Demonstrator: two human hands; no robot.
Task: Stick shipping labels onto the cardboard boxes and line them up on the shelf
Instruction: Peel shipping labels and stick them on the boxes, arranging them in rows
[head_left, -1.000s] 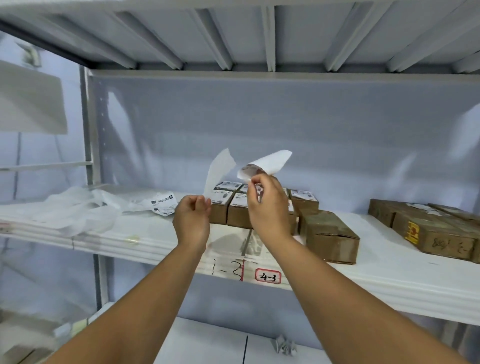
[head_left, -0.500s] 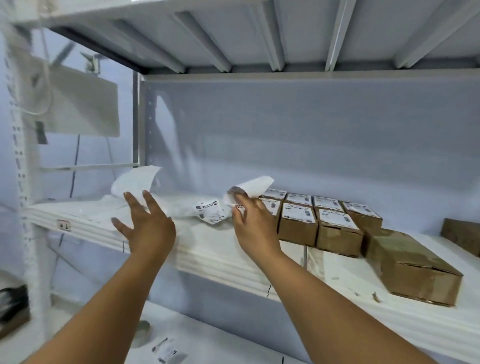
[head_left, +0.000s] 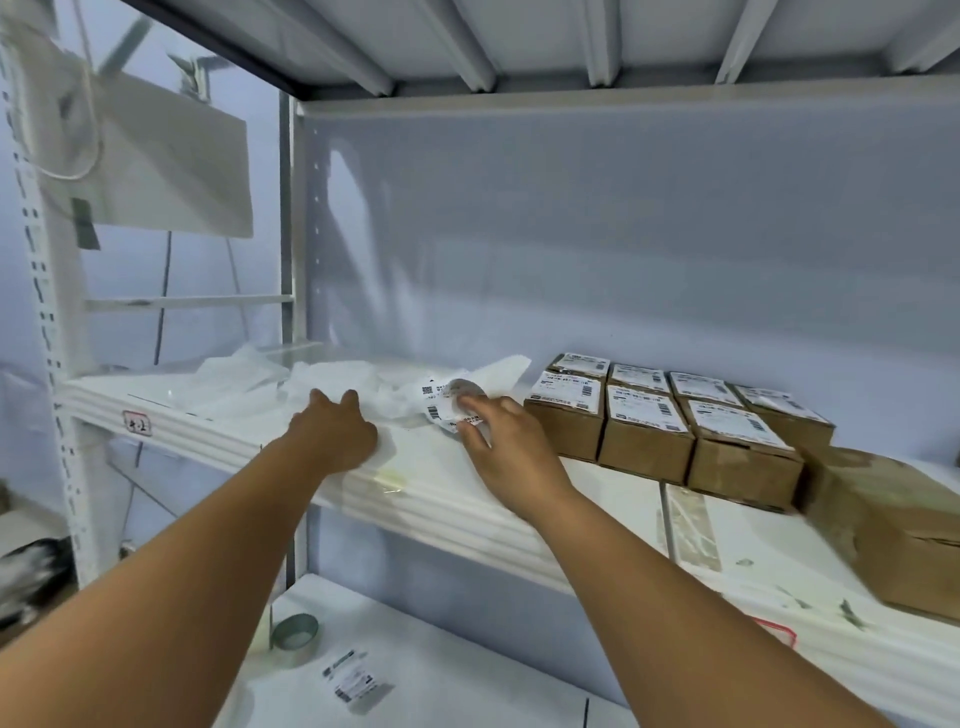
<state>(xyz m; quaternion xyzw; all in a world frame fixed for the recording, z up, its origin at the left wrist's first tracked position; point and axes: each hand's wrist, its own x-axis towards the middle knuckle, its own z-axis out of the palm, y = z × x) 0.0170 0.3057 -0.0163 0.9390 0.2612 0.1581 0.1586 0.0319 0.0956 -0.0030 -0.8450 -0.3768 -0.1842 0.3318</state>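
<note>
Several small cardboard boxes (head_left: 644, 441) with white shipping labels on top stand in two rows on the white shelf (head_left: 441, 509). A larger brown box (head_left: 893, 525) without a label lies to their right. My right hand (head_left: 511, 447) reaches just left of the boxes, fingertips on a small label roll (head_left: 460, 389) with printed labels hanging from it. My left hand (head_left: 332, 431) lies palm down, fingers spread, on a heap of white backing paper (head_left: 332, 379) at the shelf's left part.
A white upright post (head_left: 47, 291) and a shelf tag (head_left: 137, 422) mark the left end. On the lower shelf lie a tape roll (head_left: 295, 630) and a loose printed label (head_left: 356, 680). The shelf above hangs low overhead.
My view and both hands swung left and down to the shelf. My left hand let go of the backing strip onto the paper heap. My right hand carried the label roll down to the shelf.
</note>
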